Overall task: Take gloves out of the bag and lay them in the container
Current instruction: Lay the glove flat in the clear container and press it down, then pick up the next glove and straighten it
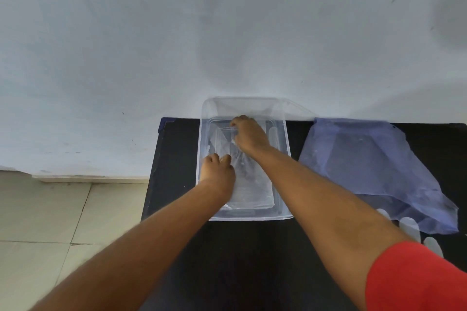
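A clear rectangular plastic container (pixel 284 149) stands on a black table, its far end against the wall. Thin clear gloves (pixel 252 184) lie flat inside it. Both my hands are inside the container. My left hand (pixel 218 175) presses on the gloves near the left wall, fingers down. My right hand (pixel 249 135) rests on the gloves at the far end, fingers curled on the plastic. A translucent blue bag (pixel 374 161) lies flat to the right of the container. More clear glove fingers (pixel 410 228) stick out at the bag's near edge.
The black table (pixel 177 149) ends just left of the container, with a tiled floor (pixel 50 222) below. A white wall (pixel 227 33) rises directly behind the table. My right arm wears a red sleeve (pixel 417 278).
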